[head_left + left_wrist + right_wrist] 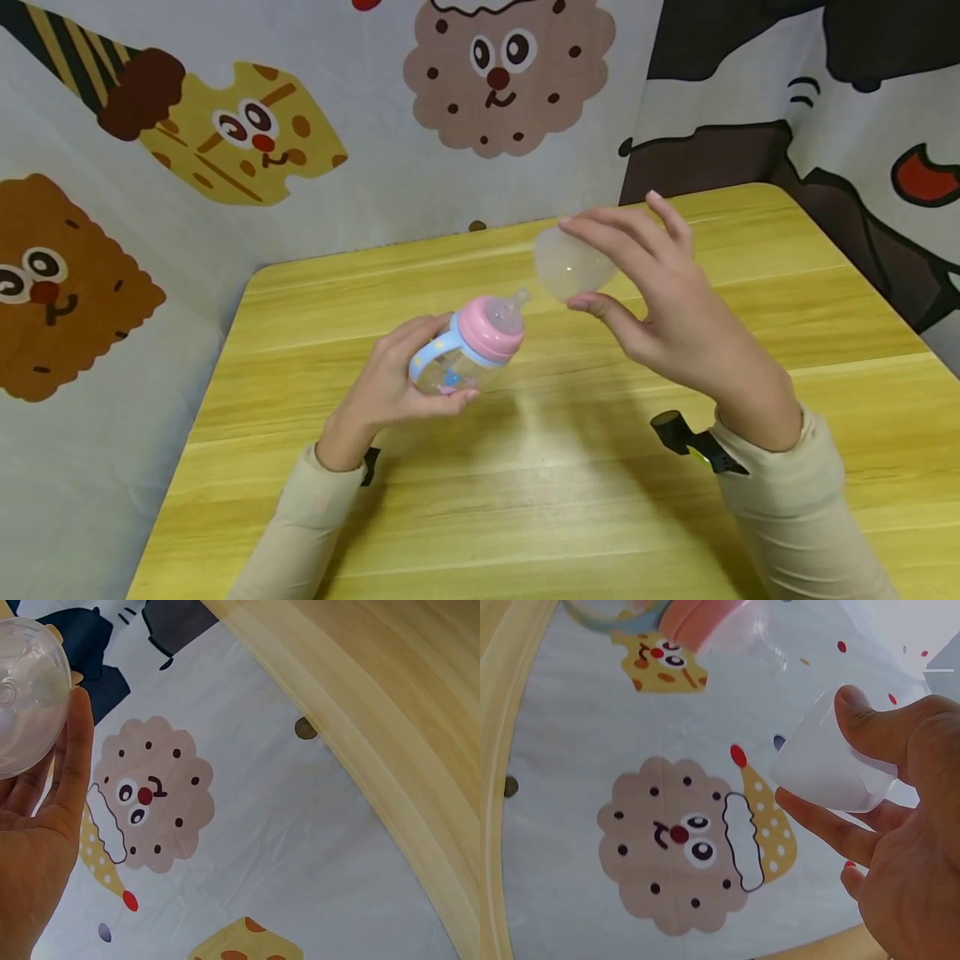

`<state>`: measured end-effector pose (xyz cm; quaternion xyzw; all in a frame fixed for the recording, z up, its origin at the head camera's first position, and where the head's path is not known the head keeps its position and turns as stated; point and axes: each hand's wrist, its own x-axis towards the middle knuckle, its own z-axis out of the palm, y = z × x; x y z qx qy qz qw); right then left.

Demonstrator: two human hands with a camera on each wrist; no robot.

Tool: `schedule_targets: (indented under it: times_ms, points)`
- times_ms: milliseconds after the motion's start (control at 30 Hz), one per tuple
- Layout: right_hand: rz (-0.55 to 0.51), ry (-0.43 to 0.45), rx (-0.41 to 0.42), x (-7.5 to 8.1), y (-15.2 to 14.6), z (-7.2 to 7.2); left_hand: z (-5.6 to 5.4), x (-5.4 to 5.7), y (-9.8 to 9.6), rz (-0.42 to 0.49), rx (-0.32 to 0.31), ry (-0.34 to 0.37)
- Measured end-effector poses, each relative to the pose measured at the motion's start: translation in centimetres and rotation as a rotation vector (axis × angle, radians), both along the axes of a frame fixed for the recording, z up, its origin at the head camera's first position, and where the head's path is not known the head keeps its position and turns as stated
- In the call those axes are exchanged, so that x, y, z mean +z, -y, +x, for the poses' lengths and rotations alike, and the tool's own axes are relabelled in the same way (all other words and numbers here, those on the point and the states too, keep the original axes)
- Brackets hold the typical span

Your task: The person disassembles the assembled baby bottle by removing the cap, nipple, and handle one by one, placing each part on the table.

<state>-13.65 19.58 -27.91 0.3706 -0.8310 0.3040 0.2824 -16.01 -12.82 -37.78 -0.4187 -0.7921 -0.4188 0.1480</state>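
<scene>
In the head view a baby bottle (456, 372) with a pink collar, a clear nipple and blue handles is tilted toward the right. My left hand (393, 367) grips it around the body, above the table. Between the thumb and fingers of my right hand (667, 292) is a translucent bottle cap (573, 262), held apart from the nipple, up and to its right. The right wrist view shows the cap (832, 765) pinched, with the nipple (757, 634) at the top. In the left wrist view, only the bottle's clear base (22, 694) shows beside the left hand (37, 832).
A wood-grain table (540, 517) lies beneath both hands. Behind it hangs a white cloth (360, 92) printed with cartoon biscuits, meeting the table's far edge. A black wrist camera (693, 442) sits on the right sleeve.
</scene>
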Motion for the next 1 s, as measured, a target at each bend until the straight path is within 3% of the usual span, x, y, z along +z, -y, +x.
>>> schedule_targets:
  times_ms: [367, 767, 1000]
  points:
    - [0.014, 0.008, -0.124, 0.0, -2.3, -0.9, -0.1, 0.1, 0.3, 0.001, -0.001, 0.009]
    - [-0.054, 0.051, -0.191, 0.3, -3.7, -1.1, -0.1, 0.4, 0.5, -0.008, 0.017, 0.020]
    - [-0.044, 0.083, -0.241, 0.1, -4.6, -1.7, -0.1, 0.6, 0.5, -0.007, 0.017, 0.038]
